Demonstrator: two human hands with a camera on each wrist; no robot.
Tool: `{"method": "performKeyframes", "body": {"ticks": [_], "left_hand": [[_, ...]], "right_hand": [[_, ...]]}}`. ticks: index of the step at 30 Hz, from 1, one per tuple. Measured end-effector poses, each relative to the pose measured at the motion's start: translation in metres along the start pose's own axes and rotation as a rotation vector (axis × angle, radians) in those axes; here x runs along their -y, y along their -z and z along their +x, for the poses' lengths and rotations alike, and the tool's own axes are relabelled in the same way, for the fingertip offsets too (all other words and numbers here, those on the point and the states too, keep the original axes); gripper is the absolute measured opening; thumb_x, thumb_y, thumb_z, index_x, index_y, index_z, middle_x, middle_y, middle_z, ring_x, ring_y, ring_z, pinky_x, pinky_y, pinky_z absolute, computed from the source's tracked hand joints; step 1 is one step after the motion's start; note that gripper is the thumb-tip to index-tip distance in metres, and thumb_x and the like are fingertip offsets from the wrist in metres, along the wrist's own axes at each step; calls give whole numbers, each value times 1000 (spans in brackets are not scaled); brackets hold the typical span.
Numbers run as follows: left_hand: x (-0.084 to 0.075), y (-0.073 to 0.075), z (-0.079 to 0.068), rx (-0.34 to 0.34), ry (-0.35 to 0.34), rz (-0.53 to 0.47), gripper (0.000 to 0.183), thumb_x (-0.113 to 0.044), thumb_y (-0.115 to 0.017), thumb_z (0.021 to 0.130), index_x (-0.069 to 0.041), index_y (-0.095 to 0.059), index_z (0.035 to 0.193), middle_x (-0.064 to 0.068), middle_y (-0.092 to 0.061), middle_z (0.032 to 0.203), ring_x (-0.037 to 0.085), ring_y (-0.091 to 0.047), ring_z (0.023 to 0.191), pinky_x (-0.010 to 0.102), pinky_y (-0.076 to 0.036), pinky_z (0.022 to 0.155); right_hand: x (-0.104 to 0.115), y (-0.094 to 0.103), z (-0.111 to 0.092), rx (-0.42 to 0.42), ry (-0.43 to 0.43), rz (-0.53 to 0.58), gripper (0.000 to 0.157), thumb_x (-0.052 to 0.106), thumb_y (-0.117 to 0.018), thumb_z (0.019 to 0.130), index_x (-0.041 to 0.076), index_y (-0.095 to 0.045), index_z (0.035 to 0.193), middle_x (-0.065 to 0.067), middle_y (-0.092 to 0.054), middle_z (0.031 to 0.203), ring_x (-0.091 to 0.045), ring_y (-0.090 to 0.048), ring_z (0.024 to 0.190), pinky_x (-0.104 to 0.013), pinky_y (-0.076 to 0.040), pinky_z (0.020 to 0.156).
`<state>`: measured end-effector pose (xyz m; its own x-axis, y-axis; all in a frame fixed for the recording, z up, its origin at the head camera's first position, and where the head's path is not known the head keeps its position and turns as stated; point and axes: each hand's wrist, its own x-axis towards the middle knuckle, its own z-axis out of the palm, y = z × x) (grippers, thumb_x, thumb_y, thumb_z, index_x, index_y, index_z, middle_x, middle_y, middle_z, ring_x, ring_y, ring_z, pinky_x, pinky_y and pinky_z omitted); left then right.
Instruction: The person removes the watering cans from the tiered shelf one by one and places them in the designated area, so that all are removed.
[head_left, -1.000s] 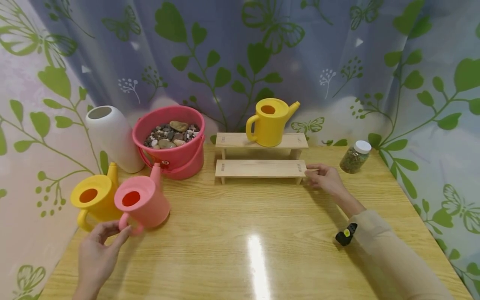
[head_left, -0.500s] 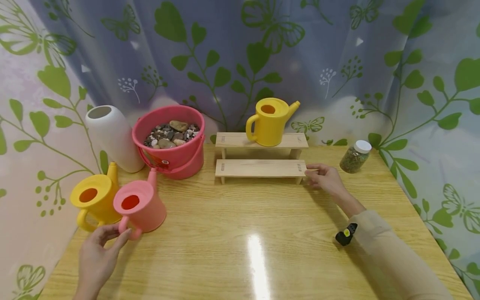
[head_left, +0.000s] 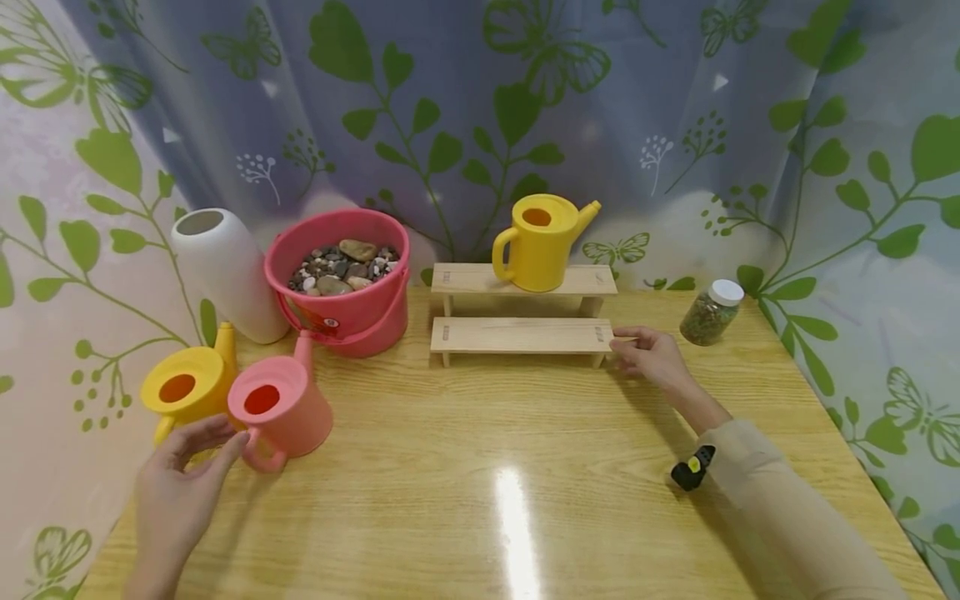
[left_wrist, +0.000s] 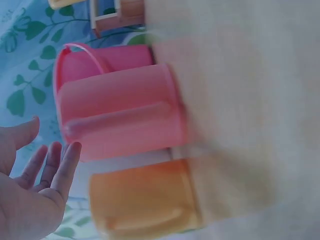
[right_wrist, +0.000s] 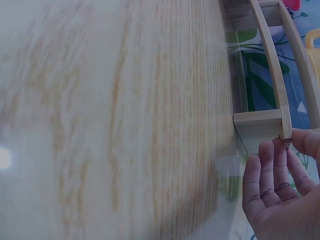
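A pink watering can (head_left: 283, 408) stands on the table at the left, beside a yellow watering can (head_left: 187, 387). Just behind the pink can's handle is my left hand (head_left: 178, 483), its fingers loosely spread. In the left wrist view this hand (left_wrist: 37, 185) has nothing between thumb and fingers. My right hand (head_left: 651, 360) pinches the right end of the lower step of a two-tier wooden stand (head_left: 517, 336). The right wrist view puts the thumb on one face of the board and the fingertips of this hand (right_wrist: 282, 195) on the other. Another yellow watering can (head_left: 542, 242) sits on the upper step.
Behind the cans are a white vase (head_left: 232, 279) and a pinkish-red bucket (head_left: 352, 321) holding stones. A glass jar (head_left: 708, 315) with a white lid stands at the right rear. Patterned curtains (head_left: 450, 125) close off the back and sides.
The pink watering can has shifted slightly toward me and left. My left hand has let go of its handle and drawn back to the left. My right hand stays on the stand.
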<state>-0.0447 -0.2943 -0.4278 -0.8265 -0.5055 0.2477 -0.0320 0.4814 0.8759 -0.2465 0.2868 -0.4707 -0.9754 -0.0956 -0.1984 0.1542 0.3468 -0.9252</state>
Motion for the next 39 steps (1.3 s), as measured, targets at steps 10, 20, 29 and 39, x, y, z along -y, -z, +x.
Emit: {"method": "performKeyframes", "body": {"ticks": [10,20,29,39], "left_hand": [[-55,-30,22,174,-137,-48,30,-9,-79,95,0,-73,123,-32,-68,99,-10,-66,92,5,-56,74],[-93,-110,50,350,-251,-142,31,-20,-74,101,0,-72,124,18,-76,120,-7,-64,96,7,-55,81],[-126,-190,68,477,-289,-246,30,-17,-75,99,-2,-72,125,17,-75,120,25,-71,107,18,-54,86],[-158,-252,86,527,-307,-222,35,-21,-74,100,-6,-68,131,14,-74,123,32,-73,113,45,-63,96]], "right_hand": [[-1,1,0,6,0,6,55,28,-64,107,0,-52,152,13,-72,98,-5,-74,83,-26,-65,78],[-1,2,1,17,3,1,56,28,-64,107,0,-51,153,13,-72,99,-5,-74,83,-26,-64,79],[0,1,0,12,7,-8,56,30,-65,106,0,-52,152,12,-71,98,-5,-74,83,-24,-64,78],[0,0,0,6,7,-4,56,29,-66,106,0,-52,152,11,-72,98,-5,-74,82,-25,-64,78]]}}
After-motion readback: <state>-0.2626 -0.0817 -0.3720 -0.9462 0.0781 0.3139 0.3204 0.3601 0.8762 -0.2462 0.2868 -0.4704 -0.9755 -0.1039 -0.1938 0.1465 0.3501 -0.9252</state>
